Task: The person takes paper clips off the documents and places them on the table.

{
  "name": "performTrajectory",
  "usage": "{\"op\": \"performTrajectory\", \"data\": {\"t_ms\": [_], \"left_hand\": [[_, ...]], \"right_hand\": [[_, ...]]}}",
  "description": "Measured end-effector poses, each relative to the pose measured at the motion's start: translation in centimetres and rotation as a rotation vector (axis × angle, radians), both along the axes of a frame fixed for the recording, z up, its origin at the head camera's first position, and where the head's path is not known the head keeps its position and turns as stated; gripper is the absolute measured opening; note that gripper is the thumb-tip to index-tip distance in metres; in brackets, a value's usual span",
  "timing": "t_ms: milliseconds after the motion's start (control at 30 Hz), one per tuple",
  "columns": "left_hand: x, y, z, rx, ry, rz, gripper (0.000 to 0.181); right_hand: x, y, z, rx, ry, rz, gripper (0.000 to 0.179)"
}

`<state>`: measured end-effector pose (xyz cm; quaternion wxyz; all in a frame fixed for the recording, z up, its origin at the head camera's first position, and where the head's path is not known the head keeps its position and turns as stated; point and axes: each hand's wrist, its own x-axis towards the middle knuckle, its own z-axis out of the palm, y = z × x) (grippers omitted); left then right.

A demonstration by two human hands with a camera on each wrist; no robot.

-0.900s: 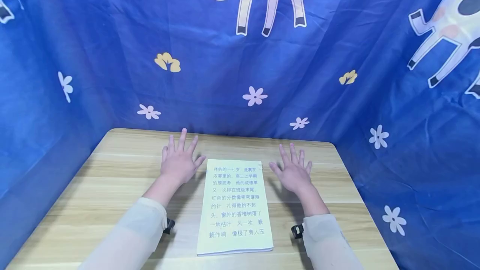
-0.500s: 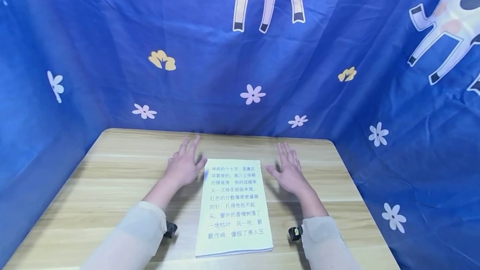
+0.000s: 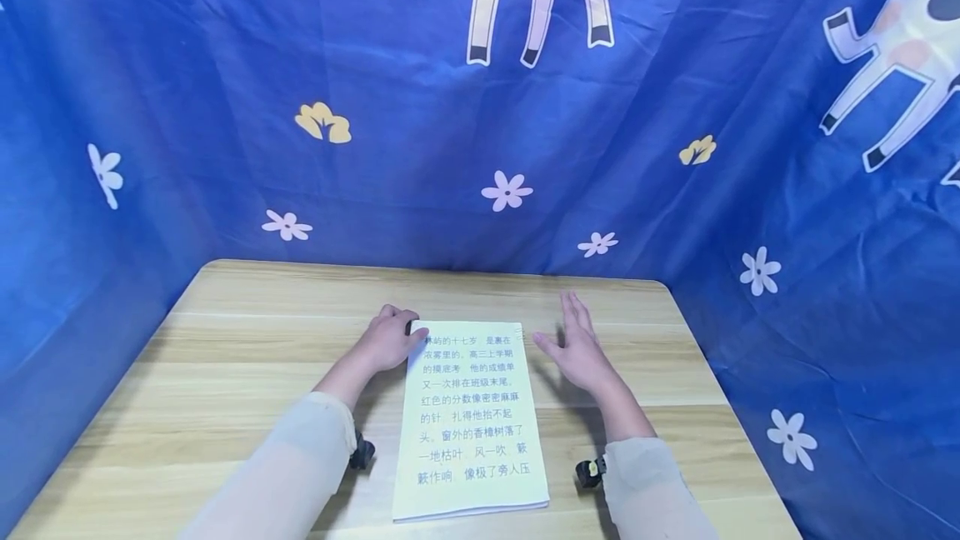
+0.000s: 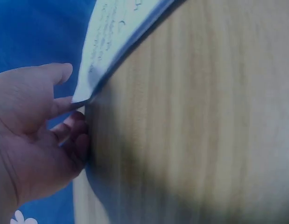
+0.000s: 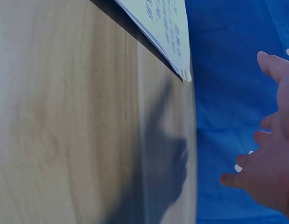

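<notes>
A stack of printed sheets point(image 3: 472, 440), pale yellow with lines of Chinese characters, lies on the table. At its far left corner is my left hand point(image 3: 388, 342). The thumb lies over the page corner in the head view. In the left wrist view the index finger meets the corner of the sheets point(image 4: 100, 51), which looks slightly raised, and the other fingers curl below it. My right hand point(image 3: 583, 357) hovers to the right of the stack, its fingers extended and holding nothing. In the right wrist view, that hand point(image 5: 270, 149) is apart from the sheets point(image 5: 165, 32).
The wood-grain table point(image 3: 262, 357) has rounded far corners. Blue cloth point(image 3: 420, 132) with animals and flowers hangs behind it and along both sides. A small black camera sits at the left wrist point(image 3: 362, 451) and another at the right wrist point(image 3: 590, 472).
My left hand has come from spread above the table to the far left corner of the sheets, its fingers curling. The right hand's fingers have drawn closer together, and it has barely shifted.
</notes>
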<state>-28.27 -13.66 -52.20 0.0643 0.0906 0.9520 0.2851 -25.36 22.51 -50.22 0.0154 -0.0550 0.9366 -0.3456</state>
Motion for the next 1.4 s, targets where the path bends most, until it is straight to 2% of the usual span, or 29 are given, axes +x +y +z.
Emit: {"op": "performTrajectory", "data": {"t_ms": [100, 200, 400, 500, 633, 767, 1000, 1233, 1400], "left_hand": [[-0.3, -0.1, -0.4, 0.049, 0.006, 0.008, 0.051], [-0.5, -0.1, -0.7, 0.141, -0.007, 0.023, 0.04], [-0.6, -0.5, -1.4, 0.42, -0.096, 0.133, 0.022], [-0.6, -0.7, -1.9, 0.505, -0.135, 0.17, 0.022], [-0.7, -1.1, -2.4, 0.554, -0.149, 0.193, 0.024], [-0.7, -1.3, -2.8, 0.582, -0.155, 0.198, 0.026], [-0.5, -1.4, -3.0, 0.569, -0.134, 0.185, 0.024], [-0.3, -1.3, -3.0, 0.595, -0.129, 0.204, 0.023], [-0.1, -1.4, -3.1, 0.615, -0.14, 0.206, 0.024]], "right_hand": [[-0.2, -0.1, -0.5, -0.064, 0.006, -0.01, 0.11], [-0.3, -0.3, -1.0, -0.124, 0.008, -0.037, 0.105], [-0.4, -0.9, -1.8, -0.242, -0.006, -0.083, 0.096], [-0.5, -1.1, -2.3, -0.315, -0.037, -0.095, 0.092], [-0.9, -1.4, -3.1, -0.416, -0.084, -0.107, 0.086], [-1.3, -1.9, -3.8, -0.472, -0.092, -0.116, 0.081], [-1.9, -2.8, -4.7, -0.498, -0.121, -0.154, 0.068], [-2.6, -3.5, -5.0, -0.502, -0.143, -0.208, 0.049], [-2.8, -4.1, -5.0, -0.537, -0.149, -0.275, 0.034]]}}
